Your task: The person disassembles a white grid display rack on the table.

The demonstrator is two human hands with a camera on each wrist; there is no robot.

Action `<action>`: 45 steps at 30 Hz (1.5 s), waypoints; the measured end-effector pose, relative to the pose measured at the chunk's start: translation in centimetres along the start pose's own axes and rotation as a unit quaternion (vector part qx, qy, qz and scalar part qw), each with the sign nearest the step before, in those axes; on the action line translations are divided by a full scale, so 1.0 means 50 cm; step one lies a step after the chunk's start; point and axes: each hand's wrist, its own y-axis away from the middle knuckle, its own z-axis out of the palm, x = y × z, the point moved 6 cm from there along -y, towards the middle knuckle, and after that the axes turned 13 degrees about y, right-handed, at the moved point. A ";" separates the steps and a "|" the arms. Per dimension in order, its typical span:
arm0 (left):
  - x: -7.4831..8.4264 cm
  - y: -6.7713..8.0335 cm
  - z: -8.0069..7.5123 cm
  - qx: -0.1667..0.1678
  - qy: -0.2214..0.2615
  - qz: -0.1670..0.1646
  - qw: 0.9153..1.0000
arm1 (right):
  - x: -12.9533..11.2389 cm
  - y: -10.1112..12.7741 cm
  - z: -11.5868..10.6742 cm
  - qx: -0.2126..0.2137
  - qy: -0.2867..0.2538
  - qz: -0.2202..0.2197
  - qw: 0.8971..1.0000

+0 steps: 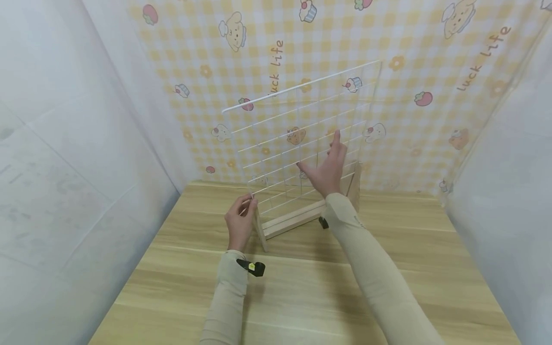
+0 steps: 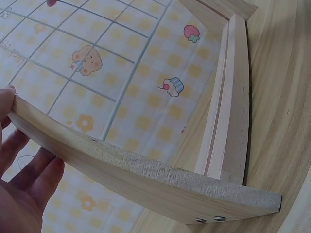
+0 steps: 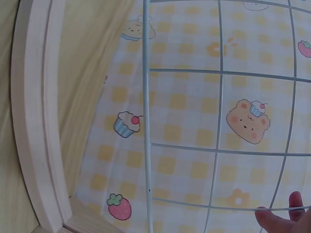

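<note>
Two hands are at the white wire grid panel point(image 1: 302, 139), which stands upright in a wooden stand point(image 1: 293, 223) on the wooden table point(image 1: 302, 292), near the table's far edge in front of the yellow checked wallpaper point(image 1: 431, 72). Your left hand point(image 1: 239, 223) is at the stand's left upright point(image 2: 146, 179), with its fingers curled round the post near the grid's lower left corner; the left wrist view shows your fingers point(image 2: 29, 170) against the wood. Your right hand point(image 1: 327, 167) is spread, fingers straight and apart, against the wires in the grid's lower right part, above the stand's grooved base rail point(image 3: 39, 145). In the right wrist view one fingertip point(image 3: 282, 221) sits at a horizontal wire. Whether that palm actually presses the grid cannot be told. Both forearms wear beige sleeves point(image 1: 379, 278).
</note>
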 end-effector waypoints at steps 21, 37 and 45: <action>-0.071 -0.021 -0.010 -0.035 -0.015 -0.022 0.999 | -0.043 -0.077 -0.115 0.015 -0.002 0.028 0.999; -0.032 -0.058 -0.019 -0.232 -0.003 -0.086 0.969 | 0.106 -0.030 -0.184 -0.093 0.089 0.023 0.991; -0.074 -0.064 -0.015 -0.251 0.033 -0.095 0.963 | 0.175 0.014 -0.196 -0.155 0.132 0.015 0.979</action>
